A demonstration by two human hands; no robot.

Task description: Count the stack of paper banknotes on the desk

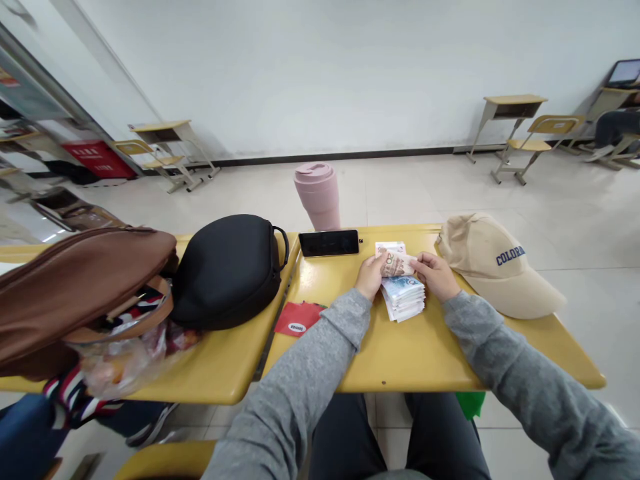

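A banknote (397,264) is held over a stack of banknotes (403,297) that lies on the yellow desk (410,360). My left hand (371,276) pinches the note's left edge, fingers closed. On the note's right edge sits my right hand (437,275), also closed. Both arms wear grey sleeves. A small white paper (389,247) lies just beyond the note.
On the desk: a black phone (329,243), a pink cup (318,196) behind it, a beige cap (495,264) at the right, a red packet (299,318). A black case (227,270) and a brown bag (75,287) sit on the left desk. Desks and chairs stand by the far wall.
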